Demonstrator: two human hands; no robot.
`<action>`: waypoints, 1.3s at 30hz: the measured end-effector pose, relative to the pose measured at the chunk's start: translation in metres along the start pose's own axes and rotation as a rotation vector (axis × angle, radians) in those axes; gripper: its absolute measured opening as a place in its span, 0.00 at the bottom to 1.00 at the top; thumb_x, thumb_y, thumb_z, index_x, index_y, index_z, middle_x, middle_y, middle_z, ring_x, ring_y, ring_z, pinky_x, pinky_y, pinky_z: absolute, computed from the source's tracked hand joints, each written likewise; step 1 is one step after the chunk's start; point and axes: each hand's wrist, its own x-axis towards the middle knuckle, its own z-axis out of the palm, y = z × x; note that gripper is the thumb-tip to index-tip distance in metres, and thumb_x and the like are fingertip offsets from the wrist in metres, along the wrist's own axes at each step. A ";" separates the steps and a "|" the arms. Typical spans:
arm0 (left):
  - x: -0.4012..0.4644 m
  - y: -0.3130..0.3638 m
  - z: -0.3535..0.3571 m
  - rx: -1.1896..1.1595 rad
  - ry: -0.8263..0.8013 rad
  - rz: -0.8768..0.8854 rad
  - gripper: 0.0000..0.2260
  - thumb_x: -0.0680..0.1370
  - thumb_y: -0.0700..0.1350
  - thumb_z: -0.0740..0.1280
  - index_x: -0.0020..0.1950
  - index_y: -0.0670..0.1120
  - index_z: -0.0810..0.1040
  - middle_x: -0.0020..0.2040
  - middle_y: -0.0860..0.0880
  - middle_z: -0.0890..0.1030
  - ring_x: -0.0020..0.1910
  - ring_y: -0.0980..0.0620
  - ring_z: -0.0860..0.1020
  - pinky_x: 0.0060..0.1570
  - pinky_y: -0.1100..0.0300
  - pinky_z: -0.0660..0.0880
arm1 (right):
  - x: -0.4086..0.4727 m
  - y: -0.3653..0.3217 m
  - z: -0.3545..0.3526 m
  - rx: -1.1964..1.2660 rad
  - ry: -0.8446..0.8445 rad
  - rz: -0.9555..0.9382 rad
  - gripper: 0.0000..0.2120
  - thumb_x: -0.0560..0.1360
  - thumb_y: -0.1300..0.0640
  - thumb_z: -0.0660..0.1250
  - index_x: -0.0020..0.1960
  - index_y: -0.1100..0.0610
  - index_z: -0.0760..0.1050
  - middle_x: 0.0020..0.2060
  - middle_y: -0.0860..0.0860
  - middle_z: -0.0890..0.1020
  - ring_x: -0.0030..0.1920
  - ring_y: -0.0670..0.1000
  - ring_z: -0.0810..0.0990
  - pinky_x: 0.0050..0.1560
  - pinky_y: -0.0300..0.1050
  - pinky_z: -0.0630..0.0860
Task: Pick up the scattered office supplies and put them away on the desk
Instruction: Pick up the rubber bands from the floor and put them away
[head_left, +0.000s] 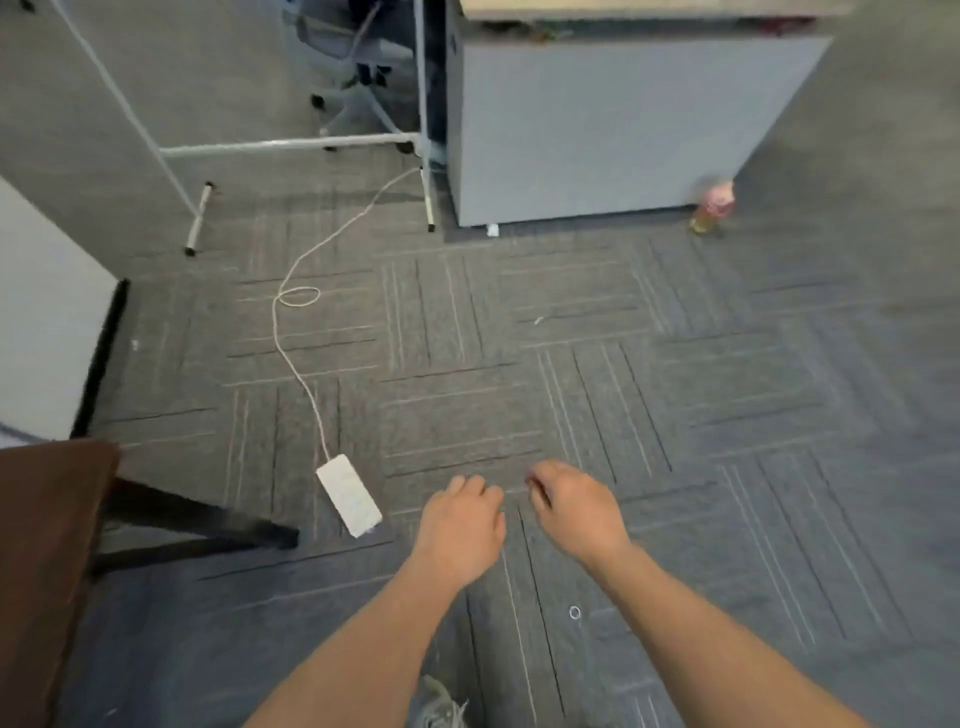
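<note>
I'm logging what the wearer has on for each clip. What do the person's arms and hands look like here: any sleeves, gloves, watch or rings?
Both forearms are bare as far as the frame shows: no sleeves in view. The left hand and right hand wear no gloves, and no watch or bracelet shows at either wrist. Rings cannot be ruled out; the fingers are blurred.

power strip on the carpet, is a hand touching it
No, the white power strip lies on the carpet apart from the left hand.

Both hands (519, 514) hover with loosely curled fingers over carpet (727, 415).
</note>
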 end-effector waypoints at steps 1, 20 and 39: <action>0.007 0.018 0.023 -0.002 -0.038 0.035 0.12 0.79 0.50 0.56 0.58 0.47 0.72 0.55 0.47 0.74 0.58 0.46 0.69 0.50 0.52 0.70 | -0.015 0.028 0.010 0.009 -0.004 0.063 0.09 0.79 0.53 0.59 0.54 0.53 0.76 0.50 0.50 0.80 0.50 0.54 0.79 0.43 0.47 0.73; 0.103 0.063 0.587 0.126 -0.372 0.265 0.17 0.81 0.49 0.56 0.69 0.48 0.63 0.69 0.44 0.64 0.65 0.43 0.65 0.58 0.49 0.69 | -0.142 0.400 0.479 0.176 -0.240 0.777 0.14 0.80 0.49 0.59 0.65 0.49 0.66 0.53 0.53 0.81 0.51 0.58 0.80 0.41 0.48 0.71; 0.084 0.008 0.630 0.113 -0.268 0.252 0.15 0.80 0.48 0.57 0.66 0.46 0.67 0.62 0.46 0.72 0.60 0.45 0.69 0.56 0.51 0.70 | -0.108 0.372 0.538 0.161 -0.394 0.681 0.05 0.82 0.53 0.57 0.49 0.53 0.63 0.34 0.51 0.75 0.30 0.48 0.72 0.25 0.40 0.63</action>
